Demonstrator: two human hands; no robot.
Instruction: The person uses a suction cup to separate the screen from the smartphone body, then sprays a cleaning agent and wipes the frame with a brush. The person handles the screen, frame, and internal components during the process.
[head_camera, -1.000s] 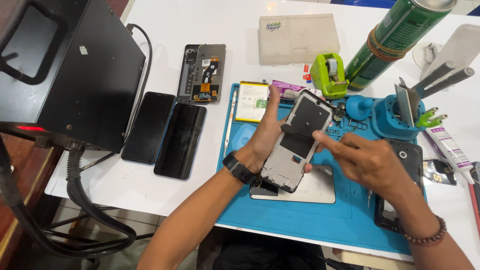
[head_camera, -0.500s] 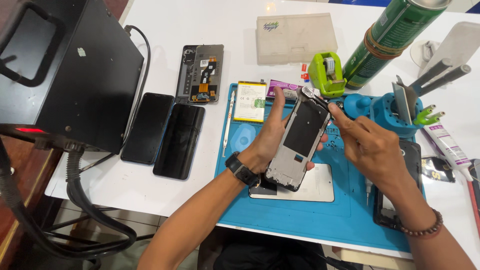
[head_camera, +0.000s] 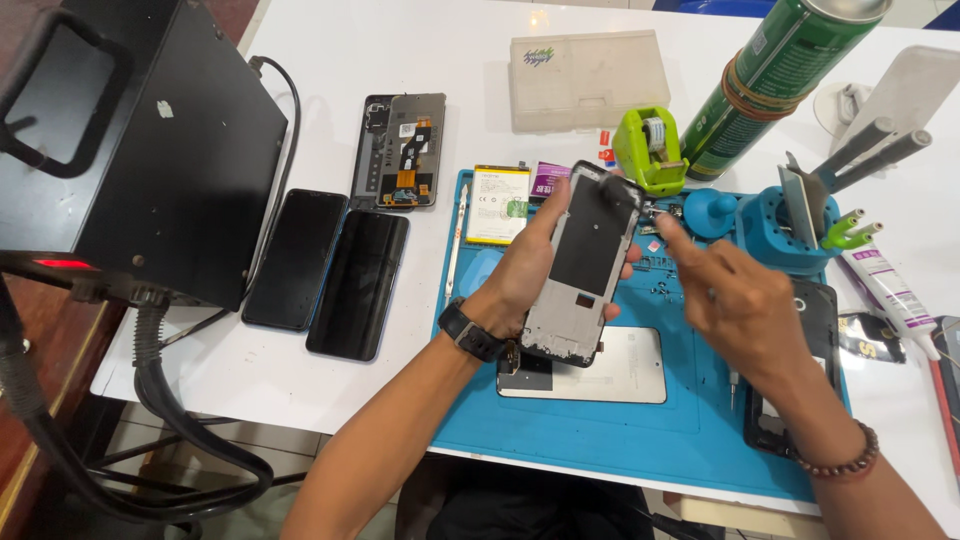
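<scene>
Black metal fills the nine o'clock side of the white table (head_camera: 330, 40): a boxy machine (head_camera: 150, 150) with thick hoses (head_camera: 170, 440) hanging off its near edge; just beside it, towards the centre, two dark phones (head_camera: 330, 265) lie side by side, and at their twelve o'clock sits an opened phone body (head_camera: 400, 150) with its boards showing. At the centre lies the blue work mat (head_camera: 620, 440); my left hand (head_camera: 530, 270), a dark watch (head_camera: 470, 330) on its wrist, is closed around the phone frame (head_camera: 585, 265), gripping it from behind and holding it tilted above the mat; its dark inner face looks up at me. Under the frame a white panel (head_camera: 610, 365) lies flat on the mat; a yellow-and-white battery (head_camera: 500, 203) rests at the mat's eleven o'clock corner. My right hand (head_camera: 740, 300) hovers at the frame's three o'clock, forefinger stretched towards the upper edge, other fingers loosely curled, holding nothing that I can see; whether the fingertip touches the frame I cannot tell; a bead bracelet (head_camera: 835, 462) circles that wrist. Beyond, at one o'clock, stand a green tape dispenser (head_camera: 650, 150), a green spray can (head_camera: 780, 80) and a blue tool holder (head_camera: 790, 225).
</scene>
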